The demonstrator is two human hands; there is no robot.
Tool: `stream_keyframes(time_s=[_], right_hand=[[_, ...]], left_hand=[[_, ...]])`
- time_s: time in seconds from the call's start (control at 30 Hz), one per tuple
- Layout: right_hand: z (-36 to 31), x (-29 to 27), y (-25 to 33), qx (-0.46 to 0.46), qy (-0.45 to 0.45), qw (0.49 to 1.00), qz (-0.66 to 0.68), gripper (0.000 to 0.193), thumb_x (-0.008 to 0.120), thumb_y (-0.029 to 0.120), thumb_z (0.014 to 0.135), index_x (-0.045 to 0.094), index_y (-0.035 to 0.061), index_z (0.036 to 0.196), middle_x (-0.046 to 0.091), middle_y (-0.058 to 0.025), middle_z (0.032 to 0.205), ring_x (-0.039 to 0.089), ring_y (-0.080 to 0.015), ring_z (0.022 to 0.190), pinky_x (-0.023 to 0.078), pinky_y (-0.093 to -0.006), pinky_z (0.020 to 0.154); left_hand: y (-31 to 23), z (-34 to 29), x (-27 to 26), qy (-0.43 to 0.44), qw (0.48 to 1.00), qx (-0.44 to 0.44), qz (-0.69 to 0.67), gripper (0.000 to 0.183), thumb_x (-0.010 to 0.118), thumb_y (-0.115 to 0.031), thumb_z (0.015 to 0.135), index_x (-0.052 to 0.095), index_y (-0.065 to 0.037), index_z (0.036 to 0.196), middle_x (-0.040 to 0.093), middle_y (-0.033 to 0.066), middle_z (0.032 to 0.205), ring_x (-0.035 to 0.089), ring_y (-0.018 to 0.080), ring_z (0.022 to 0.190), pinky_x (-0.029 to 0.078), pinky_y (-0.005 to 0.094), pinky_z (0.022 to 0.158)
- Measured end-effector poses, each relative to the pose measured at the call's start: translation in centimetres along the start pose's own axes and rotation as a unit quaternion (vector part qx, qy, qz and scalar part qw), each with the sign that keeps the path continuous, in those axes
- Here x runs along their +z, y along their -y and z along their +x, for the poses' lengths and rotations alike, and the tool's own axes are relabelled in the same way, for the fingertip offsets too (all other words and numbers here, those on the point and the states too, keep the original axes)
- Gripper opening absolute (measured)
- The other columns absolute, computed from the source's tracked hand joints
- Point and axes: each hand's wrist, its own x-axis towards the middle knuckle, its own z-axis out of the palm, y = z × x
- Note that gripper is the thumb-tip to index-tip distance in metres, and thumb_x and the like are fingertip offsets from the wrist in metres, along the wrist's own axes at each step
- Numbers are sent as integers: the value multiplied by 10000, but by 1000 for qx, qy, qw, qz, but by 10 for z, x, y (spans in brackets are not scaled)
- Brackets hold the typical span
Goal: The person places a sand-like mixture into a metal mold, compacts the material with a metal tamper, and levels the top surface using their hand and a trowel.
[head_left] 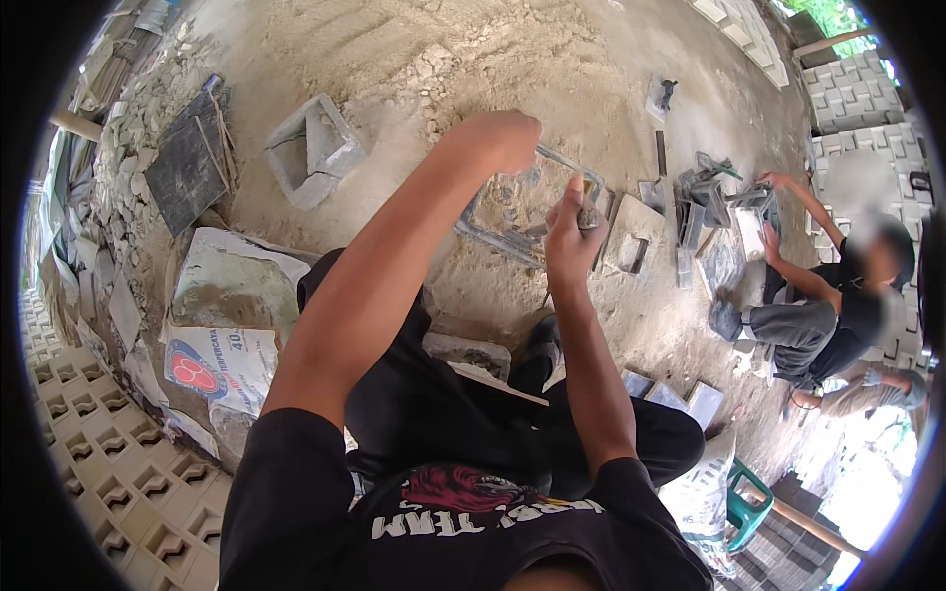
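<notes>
A grey rectangular mould frame [503, 243] lies on the dusty ground in front of me, with sandy, crumbly material [524, 204] inside it. Over its far left side, my left hand [501, 141] is closed with the fingers curled downward; whatever it may hold is hidden. At the mould's right side, my right hand [572, 238] is closed, thumb pointing away from me, around something with a rounded grey end that I cannot make out. Just right of that hand lies a pale flat piece with a rectangular slot [628, 248].
A broken hollow concrete block [315, 151] and a dark board [186, 158] lie to the left, near a printed sack [222, 366]. On the right, a co-worker [833, 295] crouches by metal mould parts [705, 202]. Pale blocks [113, 433] are stacked at the lower left.
</notes>
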Motion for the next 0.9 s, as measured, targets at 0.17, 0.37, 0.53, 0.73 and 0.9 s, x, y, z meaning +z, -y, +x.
stream_keyframes(time_s=[0.17,0.37,0.53,0.73,0.9], right_hand=[[-1,9,-4,-11,22,1000,19,489,485,265,1030,372,109,581,367,65,517,301,-26,465,208,-248,415],[-3,17,-6,-19,8,1000,5,505,491,289,1027,379,109,568,358,58,494,302,-31,448,210,-261,409],[-2,23,0,-48,22,998,17,503,498,282,1024,386,87,575,361,61,521,302,-31,497,221,-258,440],[3,39,3,-13,39,999,-10,502,503,276,1023,362,68,589,340,70,557,286,-38,536,220,-269,459],[2,54,1,15,48,999,-18,510,510,287,1019,373,56,585,343,61,550,301,-44,541,236,-277,465]], left_hand=[[5,0,1,-17,1000,6,4,426,538,-61,822,589,-51,1245,652,186,1140,636,354,1038,520,435,843],[10,-13,-24,-30,998,-34,-45,469,525,-31,819,569,-63,1285,613,191,1236,604,338,1116,487,424,922],[44,-11,-36,-111,990,-52,-75,514,489,0,807,549,-71,1313,602,197,1257,590,331,1149,467,416,958],[45,-8,-34,-73,992,-65,-74,545,469,-1,799,535,-75,1334,599,200,1260,582,328,1167,455,410,972],[50,-9,-28,-82,992,-59,-77,550,471,-8,798,533,-80,1340,607,192,1253,588,328,1159,460,411,968]])
